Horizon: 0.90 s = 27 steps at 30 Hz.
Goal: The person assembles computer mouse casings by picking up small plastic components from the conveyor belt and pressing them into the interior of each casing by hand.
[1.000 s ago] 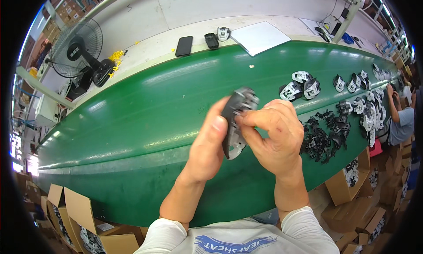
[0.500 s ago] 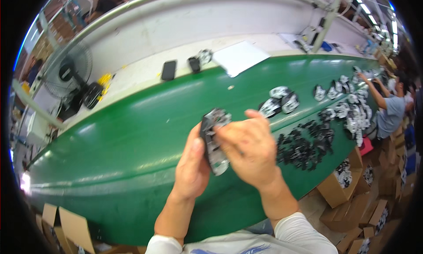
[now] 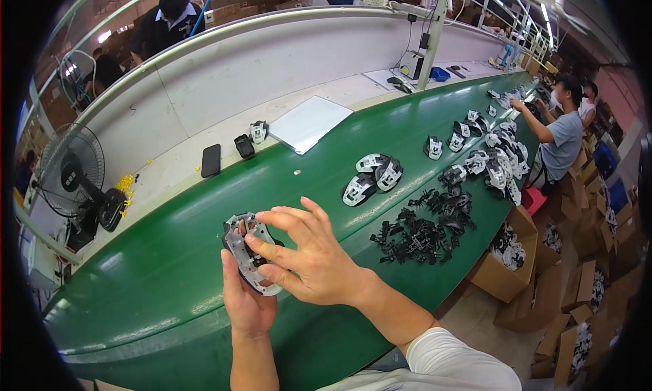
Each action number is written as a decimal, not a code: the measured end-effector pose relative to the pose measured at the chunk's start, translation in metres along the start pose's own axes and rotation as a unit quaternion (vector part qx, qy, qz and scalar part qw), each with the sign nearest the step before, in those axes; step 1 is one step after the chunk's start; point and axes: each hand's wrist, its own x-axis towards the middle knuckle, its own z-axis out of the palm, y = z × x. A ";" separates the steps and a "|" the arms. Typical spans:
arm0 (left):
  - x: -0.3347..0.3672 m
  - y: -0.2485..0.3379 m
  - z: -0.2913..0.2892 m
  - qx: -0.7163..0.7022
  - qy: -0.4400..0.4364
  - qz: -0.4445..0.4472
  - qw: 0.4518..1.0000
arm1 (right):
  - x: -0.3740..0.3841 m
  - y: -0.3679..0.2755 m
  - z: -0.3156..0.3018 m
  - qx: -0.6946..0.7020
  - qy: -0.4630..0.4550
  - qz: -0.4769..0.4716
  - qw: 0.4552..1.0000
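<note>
A computer-mouse shell [image 3: 239, 252], pale grey inside with a dark outer edge, rests tilted in my left hand [image 3: 248, 311], hollow side up. The left thumb lies along its near edge, and the other fingers are mostly hidden beneath it. Over the shell is my right hand [image 3: 311, 261], fingers spread, with fingertips touching its inside and far edge. A dark part shows in the hollow, partly covered by those fingers. To the right on the green worktop lie a pile of small black plastic parts [image 3: 414, 232] and a cluster of three similar shells [image 3: 372, 181].
More shells [image 3: 499, 161] are heaped farther right, near a co-worker [image 3: 562, 136]. A phone [image 3: 211, 160], a small black piece [image 3: 244, 146] and a white sheet [image 3: 311, 123] lie along the back ledge. A fan [image 3: 70, 177] stands at left. Open cartons [image 3: 506, 272] line the right floor.
The view has swung right. The mouse shell has turned from edge-on to show its hollow inside. My right fingers have spread from a tighter grouping at the shell.
</note>
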 end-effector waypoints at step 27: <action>0.002 0.005 -0.003 0.048 0.004 0.026 0.998 | -0.008 -0.001 0.011 0.048 0.013 -0.001 0.999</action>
